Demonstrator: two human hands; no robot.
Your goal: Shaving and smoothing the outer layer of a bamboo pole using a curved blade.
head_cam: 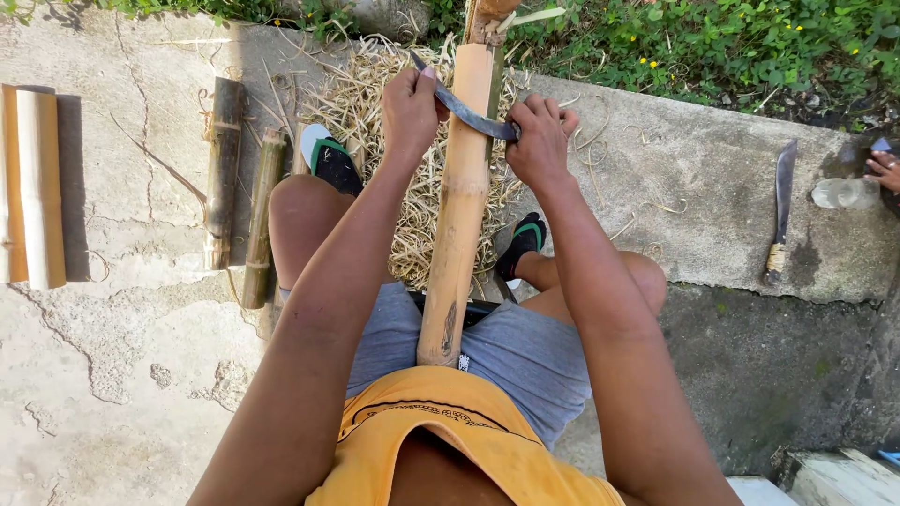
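Note:
A pale peeled bamboo pole (461, 201) runs from my lap up to a wooden post at the top. Across it lies a curved dark blade (466, 111). My left hand (410, 108) grips the blade's far left end. My right hand (537, 139) grips its other end on the pole's right side. Both hands press the blade against the pole's upper part. A heap of thin straw-coloured shavings (370, 112) lies under the pole, around my sandalled feet.
Two green unpeeled bamboo pieces (225, 169) lie on the concrete at left, with peeled pale pieces (33, 187) at the far left edge. A long knife (780, 211) rests on the slab at right, near a clear bottle (844, 193) and another person's hand (886, 171).

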